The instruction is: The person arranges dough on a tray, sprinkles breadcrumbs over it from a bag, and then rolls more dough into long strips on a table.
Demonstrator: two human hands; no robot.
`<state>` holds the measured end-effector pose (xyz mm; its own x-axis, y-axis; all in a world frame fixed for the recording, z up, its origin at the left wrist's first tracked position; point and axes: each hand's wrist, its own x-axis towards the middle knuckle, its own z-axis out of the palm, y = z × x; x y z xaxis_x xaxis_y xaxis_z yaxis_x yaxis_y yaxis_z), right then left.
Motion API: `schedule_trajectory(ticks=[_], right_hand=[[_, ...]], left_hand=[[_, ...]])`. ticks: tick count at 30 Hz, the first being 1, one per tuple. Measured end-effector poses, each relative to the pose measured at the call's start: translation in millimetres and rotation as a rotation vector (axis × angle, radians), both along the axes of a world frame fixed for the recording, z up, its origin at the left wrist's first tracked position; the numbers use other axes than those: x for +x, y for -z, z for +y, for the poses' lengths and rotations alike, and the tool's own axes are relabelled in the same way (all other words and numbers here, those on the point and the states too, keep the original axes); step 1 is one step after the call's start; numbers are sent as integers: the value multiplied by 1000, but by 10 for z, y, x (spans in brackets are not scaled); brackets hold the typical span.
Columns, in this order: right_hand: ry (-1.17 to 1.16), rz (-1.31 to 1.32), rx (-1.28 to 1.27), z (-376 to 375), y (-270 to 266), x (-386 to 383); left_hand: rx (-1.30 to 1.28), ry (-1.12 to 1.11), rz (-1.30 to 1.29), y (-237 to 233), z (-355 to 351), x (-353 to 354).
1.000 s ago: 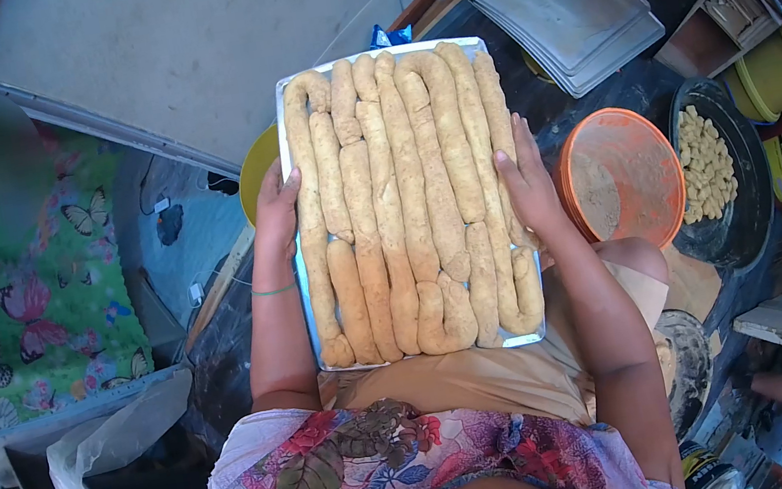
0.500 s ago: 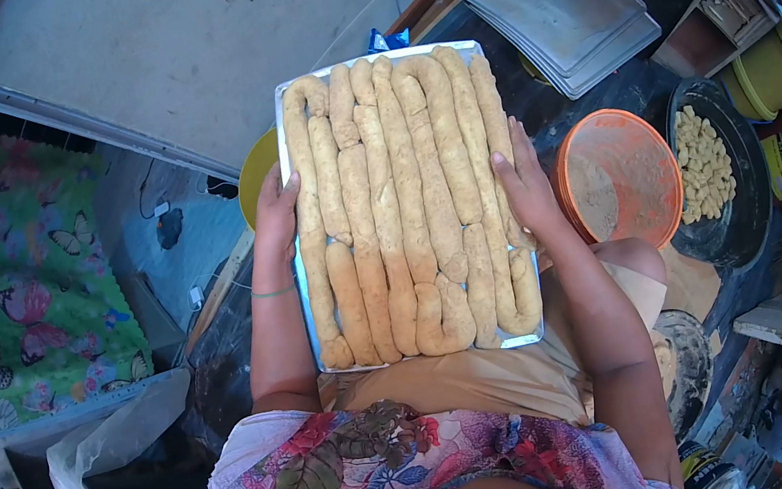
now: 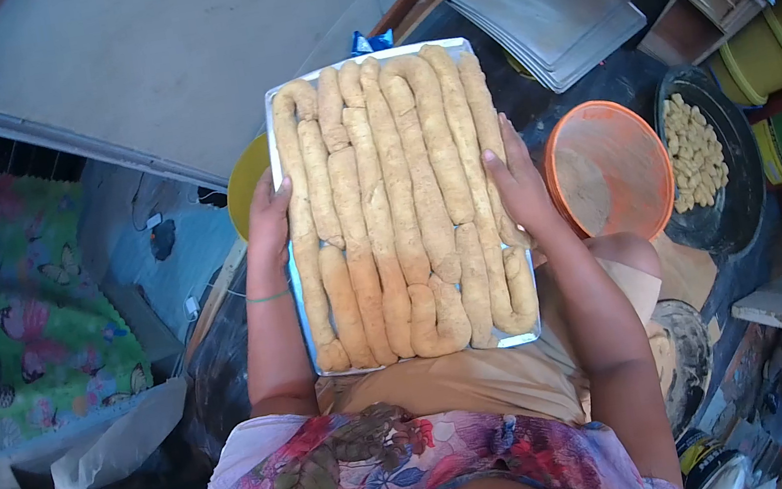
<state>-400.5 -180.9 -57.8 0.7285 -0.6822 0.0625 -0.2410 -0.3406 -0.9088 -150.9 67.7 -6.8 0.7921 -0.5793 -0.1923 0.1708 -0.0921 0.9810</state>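
A metal baking tray (image 3: pixel 273 131) is held in front of my lap, one hand at each long side. Long tan dough rolls (image 3: pixel 399 193) lie side by side along it, some bent into hooks at the ends. My left hand (image 3: pixel 269 212) grips the left edge, thumb up on the rim and fingers hidden beneath. On the opposite edge, my right hand (image 3: pixel 519 187) has its thumb against the outermost roll, its fingers along the side. Near that hand stands an orange bucket (image 3: pixel 611 173) with a powdery coating inside.
Stacked metal trays (image 3: pixel 543 9) lie at the upper right. A black basin (image 3: pixel 742 192) holds small dough pieces (image 3: pixel 695 148). Behind my left hand is a yellow round container (image 3: pixel 245 180). Butterfly-patterned cloth (image 3: pixel 34 288) and a clear plastic bag (image 3: pixel 119 457) are at the left.
The view has shifted slightly, so the tray and surroundings appear a little further left. Both hands keep the same hold on the tray, and the dough rolls look unchanged.
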Motion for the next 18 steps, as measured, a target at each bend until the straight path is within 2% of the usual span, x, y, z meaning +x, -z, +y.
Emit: schedule_trajectory(ticks=[18], right_hand=[[85,-40,12,162,-98,-172]], left_hand=[[6,111,64,98,-48,81]])
